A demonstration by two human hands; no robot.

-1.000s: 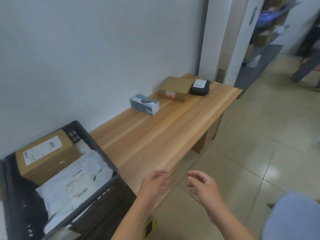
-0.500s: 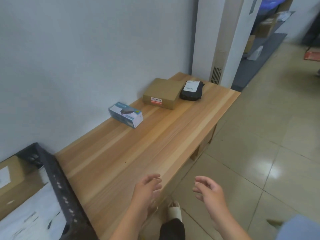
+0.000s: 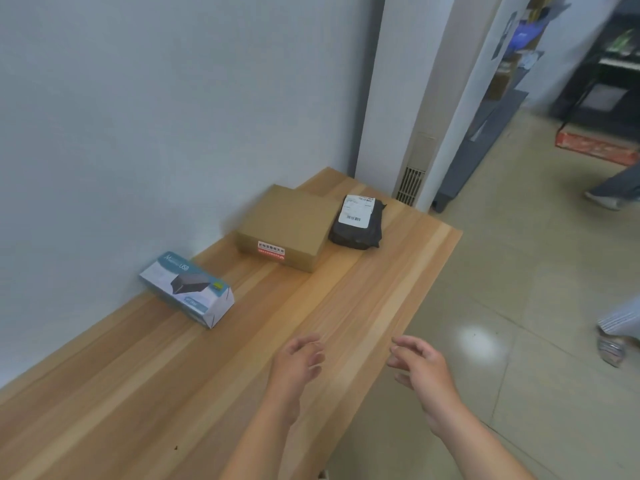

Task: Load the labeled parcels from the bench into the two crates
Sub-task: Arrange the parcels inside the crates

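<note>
From my seat at the feed I see both hands out in front, held apart from each other and gripping nothing. My left hand [image 3: 299, 362] hangs over the front part of the wooden tabletop [image 3: 138, 393], fingers loosely curled, palm turned inward. My right hand [image 3: 424, 370] sits level with it but past the tabletop's front edge, over the tiled floor [image 3: 519, 271], fingers relaxed and slightly spread. Neither hand touches a parcel.

Three parcels lie on the tabletop, all towards the wall [image 3: 173, 116] and well ahead of my hands. Nearest is a blue-and-white box [image 3: 187, 289], lying flat, set at an angle close to the wall, with a picture of a dark device on top. Farther along stands a brown cardboard box [image 3: 287, 226] with a red-and-white sticker [image 3: 271, 250] on the side facing me. Just beside it, on its right and touching or nearly touching it, rests a black mailer bag [image 3: 358, 221] with a white shipping label [image 3: 356, 209] on top; the print is too small to read.

Beyond the tabletop's far end rises a white pillar [image 3: 415, 98] with a vent grille [image 3: 410, 186] at its foot. A red mat [image 3: 595, 150] lies on the floor in the distance, and a sandalled foot [image 3: 611, 348] shows at the right edge.
</note>
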